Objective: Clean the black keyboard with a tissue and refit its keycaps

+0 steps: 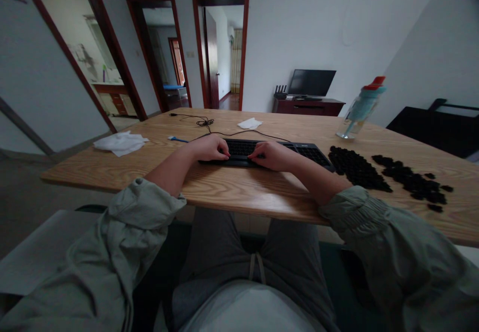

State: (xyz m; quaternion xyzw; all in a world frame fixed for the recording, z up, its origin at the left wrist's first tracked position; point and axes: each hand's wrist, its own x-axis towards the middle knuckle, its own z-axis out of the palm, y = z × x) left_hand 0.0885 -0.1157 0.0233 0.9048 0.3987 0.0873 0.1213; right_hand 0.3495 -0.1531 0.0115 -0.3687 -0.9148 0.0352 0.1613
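Observation:
A black keyboard (312, 155) lies on the wooden table (239, 192) in front of me. My left hand (210, 147) is over its left part, with thumb and fingers pinched at the near edge. My right hand (272, 155) is pinched in the same way a little to the right. Between the two sets of fingertips runs a long black space bar (238, 158), with a hand at each end. Whether the bar is seated or lifted is too small to tell. My hands cover parts of the keyboard.
Right of the keyboard lie small black pieces resembling keycaps, in a dense group (355, 169) and a looser group (415, 180). Behind them stands a clear bottle (359, 112) with a red top. White tissues (121, 143), a blue-handled tool (178, 139) and a coiled cable (205, 121) lie leftward.

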